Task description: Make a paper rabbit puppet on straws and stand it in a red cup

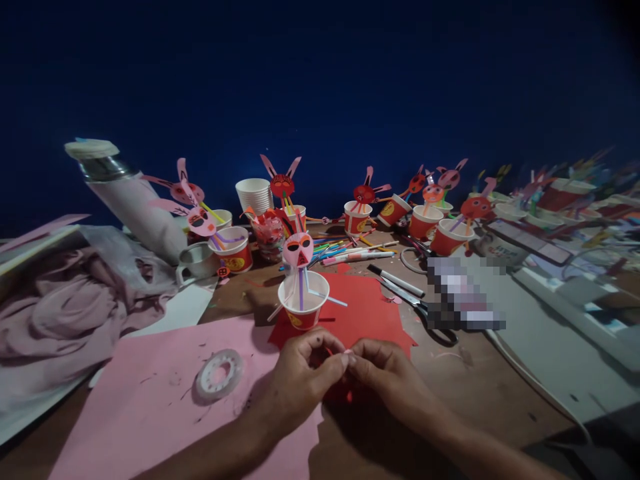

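Note:
My left hand (311, 375) and my right hand (384, 368) meet at their fingertips over the front of the red paper. Both are closed in a pinch on a small pink piece (349, 352), mostly hidden by the fingers and probably paper. Just beyond them stands a red and white paper cup (303, 320). A pink rabbit-like paper head (299, 251) rises from that cup on a purple stem, and pale stick arms reach out over its rim. Red paper (353, 307) lies under the cup. A roll of clear tape (219, 377) rests on pink paper (145, 400) left of my hands.
Scissors (415, 303) and a black-and-white marker (395, 280) lie at the right, near a pixelated object (465, 293). Coloured sticks (345, 252) and several decorated cups (358, 217) line the back. At the left are a thermos (137, 207), a metal mug (197, 263) and crumpled cloth (95, 313).

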{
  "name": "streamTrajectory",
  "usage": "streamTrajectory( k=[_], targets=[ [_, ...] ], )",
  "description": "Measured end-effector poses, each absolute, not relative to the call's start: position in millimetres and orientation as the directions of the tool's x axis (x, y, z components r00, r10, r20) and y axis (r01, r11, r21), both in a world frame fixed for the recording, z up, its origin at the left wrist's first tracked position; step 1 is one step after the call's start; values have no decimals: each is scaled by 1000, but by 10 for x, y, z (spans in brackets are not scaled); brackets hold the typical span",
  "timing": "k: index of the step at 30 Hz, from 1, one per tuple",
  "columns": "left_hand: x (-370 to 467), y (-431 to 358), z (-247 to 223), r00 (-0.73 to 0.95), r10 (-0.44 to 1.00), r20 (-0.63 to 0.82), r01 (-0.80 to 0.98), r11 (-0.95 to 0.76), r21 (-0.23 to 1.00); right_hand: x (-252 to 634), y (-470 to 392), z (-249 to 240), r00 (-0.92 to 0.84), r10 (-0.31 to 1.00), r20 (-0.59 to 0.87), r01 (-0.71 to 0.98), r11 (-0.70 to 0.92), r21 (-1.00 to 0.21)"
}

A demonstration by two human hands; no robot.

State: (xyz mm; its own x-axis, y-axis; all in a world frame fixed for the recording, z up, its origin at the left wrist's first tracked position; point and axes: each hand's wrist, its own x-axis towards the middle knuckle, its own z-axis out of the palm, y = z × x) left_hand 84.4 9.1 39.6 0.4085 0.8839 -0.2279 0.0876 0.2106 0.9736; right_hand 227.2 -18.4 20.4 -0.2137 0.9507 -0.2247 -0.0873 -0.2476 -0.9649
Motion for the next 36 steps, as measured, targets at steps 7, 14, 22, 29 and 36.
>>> streamTrajectory(
  k=[7, 14, 22, 29, 36],
  targets=[
    [778, 99, 348, 392, 865, -314, 169, 268, 949, 2585, -131, 469, -318, 947, -52, 526, 131, -840],
    [577, 61, 323, 349, 844, -407, 194, 360, 913, 3284, 254, 519, -197, 975, 100, 969, 178, 169],
    [573, 61, 273, 369, 846, -385, 185, 339, 922, 3213, 409, 404, -247, 968, 41, 930, 225, 291],
    [551, 81, 224, 376, 842, -388, 161, 353, 922, 3198, 472, 355, -253, 966, 58, 935, 229, 270],
    [521, 105, 183, 385, 841, -380, 107, 368, 924, 3278, 340, 488, -65, 986, 153, 997, 56, 60]
  ],
)
